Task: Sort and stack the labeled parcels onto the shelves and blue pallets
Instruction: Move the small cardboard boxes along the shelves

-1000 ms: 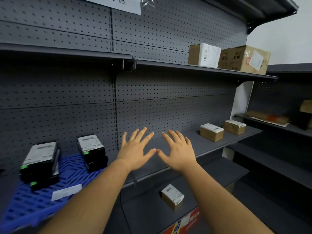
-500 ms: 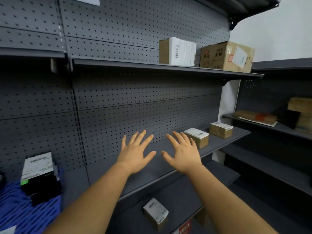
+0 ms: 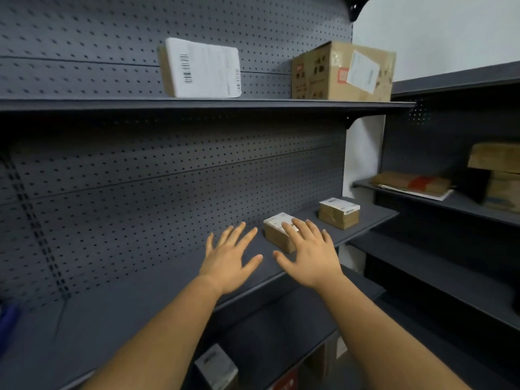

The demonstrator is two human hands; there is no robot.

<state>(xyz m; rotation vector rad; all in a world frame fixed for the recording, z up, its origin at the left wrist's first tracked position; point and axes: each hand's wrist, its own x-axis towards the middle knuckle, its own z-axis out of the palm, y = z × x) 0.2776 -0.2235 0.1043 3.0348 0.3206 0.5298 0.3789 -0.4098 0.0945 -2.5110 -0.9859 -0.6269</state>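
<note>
Since a moment ago, both hands have drifted right along the middle shelf [image 3: 168, 299]; the blue pallet has nearly gone from sight. Left hand [image 3: 229, 260] and right hand [image 3: 309, 253] hover with fingers spread, holding nothing, the right overlapping the nearer small parcel [image 3: 277, 235]. Best to grip its two ends squarely, label up.

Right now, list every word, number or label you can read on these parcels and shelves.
None reads.
White-wrapped parcel, top shelf: barcode, print blurred.
Large brown carton: white label, red sticker, dark marks, blurred.
Two small brown boxes, middle shelf: labels too small.
</note>
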